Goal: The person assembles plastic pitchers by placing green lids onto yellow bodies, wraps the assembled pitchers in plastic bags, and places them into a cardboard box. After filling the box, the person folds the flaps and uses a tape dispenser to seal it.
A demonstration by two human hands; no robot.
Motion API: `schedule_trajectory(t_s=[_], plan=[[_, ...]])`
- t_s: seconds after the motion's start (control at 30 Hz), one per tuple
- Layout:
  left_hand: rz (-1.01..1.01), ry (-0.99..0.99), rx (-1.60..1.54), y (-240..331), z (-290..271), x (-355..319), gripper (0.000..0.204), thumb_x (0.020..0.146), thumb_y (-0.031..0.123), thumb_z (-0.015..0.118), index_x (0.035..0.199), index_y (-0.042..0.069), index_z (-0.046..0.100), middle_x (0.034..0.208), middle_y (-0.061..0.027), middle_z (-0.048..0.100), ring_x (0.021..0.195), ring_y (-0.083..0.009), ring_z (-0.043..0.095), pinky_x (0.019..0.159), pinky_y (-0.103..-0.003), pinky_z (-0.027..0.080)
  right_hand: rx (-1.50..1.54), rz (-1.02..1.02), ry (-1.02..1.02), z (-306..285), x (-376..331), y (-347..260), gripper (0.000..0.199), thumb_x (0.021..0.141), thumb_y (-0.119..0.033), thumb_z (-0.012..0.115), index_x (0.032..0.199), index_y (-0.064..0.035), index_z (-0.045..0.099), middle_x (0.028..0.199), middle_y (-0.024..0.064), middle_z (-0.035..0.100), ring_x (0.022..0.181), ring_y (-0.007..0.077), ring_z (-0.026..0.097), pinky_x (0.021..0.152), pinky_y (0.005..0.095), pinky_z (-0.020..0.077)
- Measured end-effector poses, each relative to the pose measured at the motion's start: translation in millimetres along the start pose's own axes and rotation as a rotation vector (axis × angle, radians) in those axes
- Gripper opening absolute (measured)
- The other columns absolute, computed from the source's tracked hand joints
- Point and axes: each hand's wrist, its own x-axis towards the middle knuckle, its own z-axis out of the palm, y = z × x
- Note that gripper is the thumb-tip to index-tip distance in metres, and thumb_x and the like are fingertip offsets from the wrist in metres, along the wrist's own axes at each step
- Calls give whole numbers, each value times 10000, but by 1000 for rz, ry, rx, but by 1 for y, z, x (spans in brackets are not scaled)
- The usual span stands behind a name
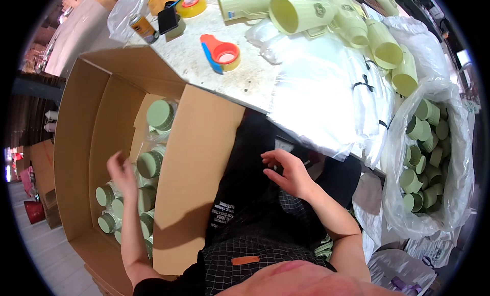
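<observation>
My left hand (123, 174) hangs inside a tall cardboard box (199, 143) at the left, its fingers loosely stretched and holding nothing I can see. Around and below it stand green-lidded containers in clear wrapping; one green lid (149, 164) lies just to its right, another lid (160, 115) farther up the box. My right hand (290, 174) hovers over my dark apron (255, 194), thumb apart from bent fingers, with nothing between them. A stack of clear plastic bags (311, 87) lies on the table edge beyond it.
On the white table (189, 59) sit a tape dispenser (222, 54), a spray can (143, 28) and yellow tape (191, 6). Several pale green pitcher-like bodies (301, 14) line the far side. A plastic-lined bin (395, 194) with small green parts (431, 143) stands at the right.
</observation>
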Motion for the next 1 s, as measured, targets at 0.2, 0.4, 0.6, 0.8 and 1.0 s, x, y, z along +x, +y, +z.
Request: schedule_trajectory(t_s=[0.2,0.4,0.6,0.8,1.0], plan=[[628,-455,-355,303,259,52,474,859,138,713,1274,1,530,1234,-182,572,1187,-333,536,1037,-418,401,15,-125,248,-22,-26,62,378,831,-75,721,1188,-58,601,1090,120,632,1018,271,633,878,377,517],[514,-141,140,380,432,161,507,878,308,719,1210,-51,586,1130,-203,643,1088,-346,595,1019,-445,413,-295,-84,979,-141,-115,73,501,789,-42,707,1260,-68,537,1245,131,566,1158,306,554,904,387,499],[251,-285,-740,411,366,155,320,972,263,628,978,-55,658,917,-116,706,800,-200,636,755,-352,514,-1362,389,1193,-261,-261,110,274,745,-76,713,1000,-36,622,1235,122,565,1125,331,544,942,424,464],[-189,-527,-1111,330,265,101,330,1018,206,524,1253,-21,568,1250,-118,619,1099,-210,595,957,-392,477,-1242,662,834,-324,-262,176,318,776,-106,708,1076,-35,629,1263,142,576,1215,344,511,1004,464,436],[-416,-762,-1189,309,172,-8,432,1054,262,434,1356,-39,504,1353,-143,586,1237,-252,572,1067,-415,434,-58,8,1353,-209,-195,87,480,962,-307,592,1353,-40,510,1343,142,565,1272,260,513,1024,409,434]])
